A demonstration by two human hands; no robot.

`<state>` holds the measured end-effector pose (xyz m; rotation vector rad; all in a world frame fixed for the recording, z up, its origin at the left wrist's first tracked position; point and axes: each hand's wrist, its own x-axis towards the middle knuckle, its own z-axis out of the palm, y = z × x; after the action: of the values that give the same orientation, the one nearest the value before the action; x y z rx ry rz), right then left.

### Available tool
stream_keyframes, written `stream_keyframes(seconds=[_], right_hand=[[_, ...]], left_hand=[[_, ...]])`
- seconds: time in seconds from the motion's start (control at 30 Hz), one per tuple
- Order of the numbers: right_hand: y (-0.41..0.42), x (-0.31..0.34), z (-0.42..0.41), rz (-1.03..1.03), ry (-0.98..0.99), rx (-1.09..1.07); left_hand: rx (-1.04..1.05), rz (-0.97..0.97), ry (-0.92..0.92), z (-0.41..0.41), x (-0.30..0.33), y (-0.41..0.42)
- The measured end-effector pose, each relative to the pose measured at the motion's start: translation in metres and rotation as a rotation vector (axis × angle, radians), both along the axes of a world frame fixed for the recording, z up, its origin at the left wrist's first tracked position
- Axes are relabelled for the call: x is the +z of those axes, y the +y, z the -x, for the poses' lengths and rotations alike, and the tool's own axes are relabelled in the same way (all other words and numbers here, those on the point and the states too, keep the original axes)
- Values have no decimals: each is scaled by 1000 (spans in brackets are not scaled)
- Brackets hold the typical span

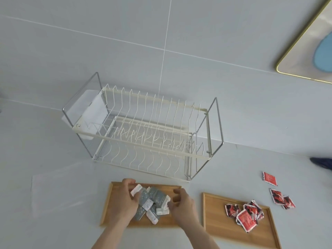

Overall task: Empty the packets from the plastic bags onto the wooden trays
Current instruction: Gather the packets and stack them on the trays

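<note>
A clear plastic bag [62, 191] is laid flat on the pale tabletop [242, 162] at the far left, and its outline can hardly be made out against the surface. Behind it, a two-tier wire dish rack [143, 130] is set against the wall, with a white plastic holder hung on its left end.

Two wooden trays are counted. On the left tray [115, 189], a heap of grey and white packets [152, 202] is piled; they overlap so much that their number cannot be told, and part of the heap is hidden by the hands. The left hand [128, 198] is laid against the left side of the heap, its fingers curled partway and touching the packets; whether any packet is actually gripped cannot be told. The right hand [181, 202] is held loosely spread at the right side of the heap, with the fingertips just beside the packets. Both forearms are cut off by the lower edge.

On the right tray [215, 223], a cluster of red packets [246, 214] is gathered, roughly five, though the overlap keeps the count uncertain. Three loose red packets [276, 194] are left on the tabletop beyond that tray. At the right edge, a dark blue item is cut off and cannot be identified.
</note>
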<state>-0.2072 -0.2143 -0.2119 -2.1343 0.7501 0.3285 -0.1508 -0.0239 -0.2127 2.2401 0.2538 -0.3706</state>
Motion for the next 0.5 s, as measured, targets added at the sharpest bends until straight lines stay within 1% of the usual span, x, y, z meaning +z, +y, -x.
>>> stream_keyframes(seconds=[0.03,0.1,0.17,0.23,0.37,0.5], right_hand=[[3,2,3,133,-19,84],[9,6,8,286,-67,256],[13,7,12,366,-117,425],[16,4,16,401,-120,539],[24,1,20,438,-3,634],[27,-5,25,469,22,655]], left_hand=[[-43,-45,-28,1,-1,3],[-140,-132,-90,3,-5,7],[-258,-216,-135,5,-7,9],[-364,-260,-134,7,-9,10],[-516,-330,-80,11,-13,12],[-551,-355,-81,12,-13,13]])
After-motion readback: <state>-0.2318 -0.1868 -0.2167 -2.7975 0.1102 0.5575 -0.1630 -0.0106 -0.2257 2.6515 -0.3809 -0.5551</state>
